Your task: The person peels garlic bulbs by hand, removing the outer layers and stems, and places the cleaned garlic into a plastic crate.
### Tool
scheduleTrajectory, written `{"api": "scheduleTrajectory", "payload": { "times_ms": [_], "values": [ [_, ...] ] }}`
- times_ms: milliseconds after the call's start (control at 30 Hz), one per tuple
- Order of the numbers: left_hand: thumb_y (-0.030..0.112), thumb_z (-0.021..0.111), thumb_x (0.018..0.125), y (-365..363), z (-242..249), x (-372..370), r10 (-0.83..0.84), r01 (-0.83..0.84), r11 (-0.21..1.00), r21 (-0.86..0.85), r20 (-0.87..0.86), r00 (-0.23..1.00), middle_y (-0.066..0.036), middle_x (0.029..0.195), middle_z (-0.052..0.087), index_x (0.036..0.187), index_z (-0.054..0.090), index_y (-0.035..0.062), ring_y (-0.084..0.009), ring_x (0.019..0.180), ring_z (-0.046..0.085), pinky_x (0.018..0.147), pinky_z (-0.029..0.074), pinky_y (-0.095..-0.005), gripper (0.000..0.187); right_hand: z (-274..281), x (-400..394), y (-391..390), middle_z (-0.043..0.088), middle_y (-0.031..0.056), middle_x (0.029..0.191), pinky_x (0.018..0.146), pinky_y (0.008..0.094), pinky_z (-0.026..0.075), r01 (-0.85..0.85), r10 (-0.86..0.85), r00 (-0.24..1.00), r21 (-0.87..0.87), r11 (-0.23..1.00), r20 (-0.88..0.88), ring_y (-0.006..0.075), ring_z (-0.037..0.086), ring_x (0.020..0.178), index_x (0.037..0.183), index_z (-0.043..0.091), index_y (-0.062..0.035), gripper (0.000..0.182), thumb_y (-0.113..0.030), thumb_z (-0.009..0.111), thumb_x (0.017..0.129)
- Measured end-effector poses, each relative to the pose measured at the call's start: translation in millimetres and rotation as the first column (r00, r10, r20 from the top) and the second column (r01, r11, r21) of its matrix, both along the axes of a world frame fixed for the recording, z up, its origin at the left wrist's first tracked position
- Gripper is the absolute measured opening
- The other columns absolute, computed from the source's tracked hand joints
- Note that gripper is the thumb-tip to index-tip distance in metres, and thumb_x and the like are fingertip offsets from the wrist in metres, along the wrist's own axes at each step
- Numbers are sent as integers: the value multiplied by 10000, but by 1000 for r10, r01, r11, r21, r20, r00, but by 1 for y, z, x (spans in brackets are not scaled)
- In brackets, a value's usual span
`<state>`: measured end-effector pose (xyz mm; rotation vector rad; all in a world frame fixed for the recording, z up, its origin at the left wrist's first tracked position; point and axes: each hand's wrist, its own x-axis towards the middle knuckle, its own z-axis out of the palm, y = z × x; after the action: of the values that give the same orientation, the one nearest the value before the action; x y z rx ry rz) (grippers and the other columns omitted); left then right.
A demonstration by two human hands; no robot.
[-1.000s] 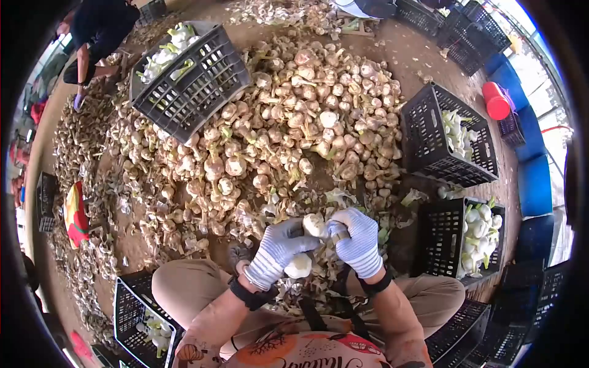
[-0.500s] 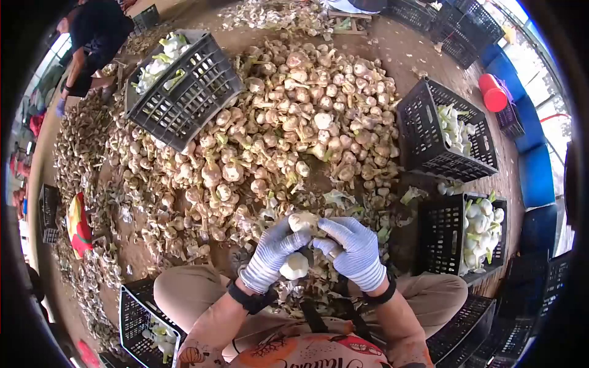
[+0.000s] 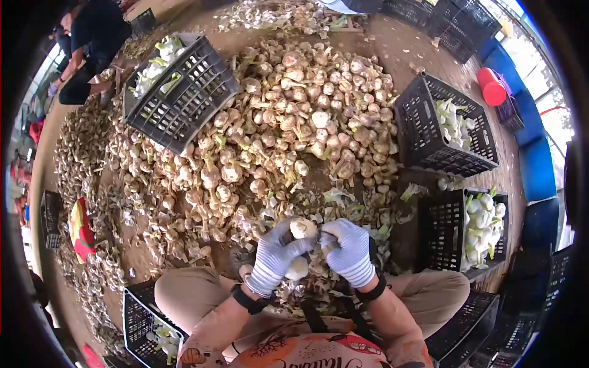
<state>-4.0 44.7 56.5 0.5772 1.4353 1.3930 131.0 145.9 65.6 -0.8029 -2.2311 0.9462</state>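
Observation:
Striped, gloved, my left hand (image 3: pixel 274 256) is closed around a pale garlic bulb (image 3: pixel 302 229) held at its fingertips. A second white bulb (image 3: pixel 297 268) shows lower down beside the palm; whether the hand grips it is unclear. Just to the right, my right hand (image 3: pixel 347 253) has its gloved fingers curled together close to the bulb, and something small and brownish, hard to make out, shows between them. Beyond both hands spreads a large heap of unpeeled garlic (image 3: pixel 288 116) with dry stems and skins.
A tilted black crate (image 3: pixel 184 92) with garlic stands at the upper left. Two more garlic-filled crates, one upper (image 3: pixel 438 129) and one lower (image 3: pixel 442 236), are at right. Another crate (image 3: pixel 144 325) sits lower left. A co-worker (image 3: pixel 98 37) bends at the upper left.
The bulb in my left hand has turned, showing a different side. My right hand has drawn slightly away from it, fingers curled more. The co-worker has shifted posture.

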Motion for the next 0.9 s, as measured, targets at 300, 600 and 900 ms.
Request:
{"api": "scheduleTrajectory", "payload": {
  "times_ms": [300,600,900],
  "values": [
    [252,616,864,-1,1,-9,-85,105,994,2,598,797,-56,920,621,1123,544,0,-120,806,602,705,495,-234,368,9,15,21,645,131,838,643,301,497,-73,47,987,-165,984,-152,267,630,704,932,648,-34,202,5,640,734],
    [36,636,841,9,8,13,104,-108,994,12,180,978,-79,1007,624,1199,474,-39,-115,922,593,809,497,-254,399,3,-4,-6,531,86,655,533,400,452,3,-34,988,205,979,147,289,546,627,762,558,-95,85,-85,605,692],
    [213,649,853,0,0,5,-2,-25,999,44,527,850,-75,938,644,1133,542,-18,-120,728,631,642,526,-229,379,-9,4,11,608,143,790,612,385,486,78,-82,995,66,995,57,341,590,709,838,594,-56,205,-3,581,640]
  ]
}}
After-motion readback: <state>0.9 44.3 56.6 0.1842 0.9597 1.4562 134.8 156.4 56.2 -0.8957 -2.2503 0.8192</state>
